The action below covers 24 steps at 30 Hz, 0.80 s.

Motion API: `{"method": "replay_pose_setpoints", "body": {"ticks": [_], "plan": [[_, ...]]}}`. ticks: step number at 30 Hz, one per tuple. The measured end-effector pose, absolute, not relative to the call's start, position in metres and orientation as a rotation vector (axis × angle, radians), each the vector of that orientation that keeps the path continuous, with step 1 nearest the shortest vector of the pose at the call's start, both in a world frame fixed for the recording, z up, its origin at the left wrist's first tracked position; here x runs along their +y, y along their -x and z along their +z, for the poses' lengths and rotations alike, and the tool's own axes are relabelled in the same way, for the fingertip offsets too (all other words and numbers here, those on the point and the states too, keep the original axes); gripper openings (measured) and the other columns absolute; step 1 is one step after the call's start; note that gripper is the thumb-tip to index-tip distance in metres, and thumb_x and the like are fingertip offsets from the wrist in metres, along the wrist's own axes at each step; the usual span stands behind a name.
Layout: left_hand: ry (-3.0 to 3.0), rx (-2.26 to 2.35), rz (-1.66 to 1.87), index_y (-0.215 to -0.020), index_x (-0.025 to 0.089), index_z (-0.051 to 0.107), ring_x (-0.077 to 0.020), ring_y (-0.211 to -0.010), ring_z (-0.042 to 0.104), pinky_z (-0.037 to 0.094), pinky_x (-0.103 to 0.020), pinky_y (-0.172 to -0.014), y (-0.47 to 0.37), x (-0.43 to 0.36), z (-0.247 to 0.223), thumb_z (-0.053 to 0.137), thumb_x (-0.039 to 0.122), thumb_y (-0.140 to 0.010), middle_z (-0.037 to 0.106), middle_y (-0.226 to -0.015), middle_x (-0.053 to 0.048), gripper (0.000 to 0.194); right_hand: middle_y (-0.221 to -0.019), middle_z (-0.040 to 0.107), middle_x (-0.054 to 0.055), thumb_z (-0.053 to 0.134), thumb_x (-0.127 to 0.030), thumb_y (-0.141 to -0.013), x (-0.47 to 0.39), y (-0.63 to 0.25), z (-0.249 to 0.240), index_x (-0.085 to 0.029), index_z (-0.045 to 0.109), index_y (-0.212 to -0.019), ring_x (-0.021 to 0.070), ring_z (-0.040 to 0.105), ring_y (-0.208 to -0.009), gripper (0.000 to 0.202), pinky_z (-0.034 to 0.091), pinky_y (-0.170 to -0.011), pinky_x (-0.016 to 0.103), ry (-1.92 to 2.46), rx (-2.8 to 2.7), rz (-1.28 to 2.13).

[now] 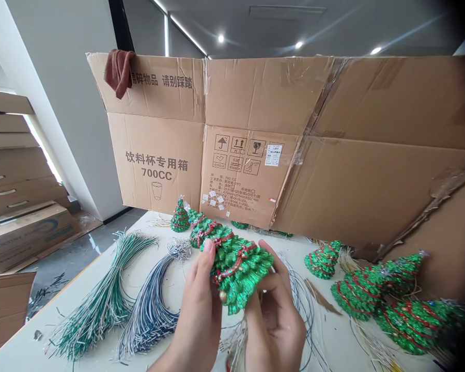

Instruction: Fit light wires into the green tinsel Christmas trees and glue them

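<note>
Tilted over the table, a glittery green Christmas tree ornament point(232, 258) with red garland is held between both hands, its base turned toward me. My left hand point(201, 294) is closed round its left side, the thumb lying on top. At the base, my right hand point(275, 310) grips the right edge, with some fingers hidden beneath or inside. Pale strands hang below the hands; whether they join the ornament I cannot tell. To the left lie a bundle of green and white cords point(108, 294) and a bundle of blue and white cords point(155, 305).
More tree ornaments stand at the right, among them a small one point(323, 259) and a larger one point(406, 323). Another small tree point(180, 216) is at the back. An opened cardboard box point(248, 93) walls off the far side, a brown cloth point(118, 72) over its top.
</note>
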<state>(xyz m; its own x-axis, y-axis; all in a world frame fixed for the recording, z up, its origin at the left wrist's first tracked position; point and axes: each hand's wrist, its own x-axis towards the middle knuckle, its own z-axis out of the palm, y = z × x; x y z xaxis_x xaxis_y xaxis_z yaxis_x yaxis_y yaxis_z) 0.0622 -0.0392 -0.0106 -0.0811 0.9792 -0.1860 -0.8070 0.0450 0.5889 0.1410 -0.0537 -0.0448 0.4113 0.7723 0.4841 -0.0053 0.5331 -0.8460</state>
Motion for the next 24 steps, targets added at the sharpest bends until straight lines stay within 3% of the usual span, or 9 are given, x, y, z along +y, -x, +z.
{"method": "replay_pose_setpoints", "body": {"ticks": [8,14,19,24], "plan": [[-0.416,0.691,1.436,-0.138,0.026,0.067,-0.0320,-0.118,0.073,0.055,-0.041,-0.104,-0.0579,-0.0405,-0.0066,0.092,0.046,-0.084,0.079,-0.121,-0.008,0.064,-0.160,0.056,0.012,0.070,-0.024,-0.103,-0.0489,-0.1404,-0.0429,-0.022,0.065,-0.088,0.0330,0.060,-0.143,0.017,0.056,-0.107,0.043,0.877,-1.029,0.502],[-0.475,0.658,1.401,-0.128,0.025,0.064,-0.0330,-0.123,0.071,0.055,-0.040,-0.101,-0.0581,-0.0457,-0.0092,0.093,0.035,-0.081,0.077,-0.130,-0.008,0.056,-0.158,0.055,0.014,0.066,-0.022,-0.105,-0.0492,-0.1410,-0.0448,-0.021,0.065,-0.089,0.0323,0.061,-0.142,0.016,0.058,-0.103,0.041,0.934,-1.114,0.413],[-0.416,0.643,1.377,-0.121,0.026,0.066,-0.0318,-0.115,0.074,0.056,-0.039,-0.095,-0.0569,-0.0452,-0.0113,0.093,0.035,-0.080,0.079,-0.117,-0.006,0.050,-0.159,0.055,0.014,0.063,-0.021,-0.105,-0.0494,-0.1406,-0.0451,-0.022,0.066,-0.093,0.0334,0.059,-0.145,0.013,0.058,-0.102,0.043,0.950,-1.134,0.362],[-0.377,0.603,1.372,-0.115,0.024,0.073,-0.0323,-0.116,0.075,0.058,-0.039,-0.099,-0.0586,-0.0442,-0.0139,0.094,0.032,-0.076,0.081,-0.116,-0.005,0.045,-0.161,0.055,0.014,0.062,-0.020,-0.105,-0.0507,-0.1400,-0.0446,-0.022,0.064,-0.090,0.0348,0.058,-0.146,0.015,0.057,-0.103,0.046,0.942,-1.125,0.331]]}}
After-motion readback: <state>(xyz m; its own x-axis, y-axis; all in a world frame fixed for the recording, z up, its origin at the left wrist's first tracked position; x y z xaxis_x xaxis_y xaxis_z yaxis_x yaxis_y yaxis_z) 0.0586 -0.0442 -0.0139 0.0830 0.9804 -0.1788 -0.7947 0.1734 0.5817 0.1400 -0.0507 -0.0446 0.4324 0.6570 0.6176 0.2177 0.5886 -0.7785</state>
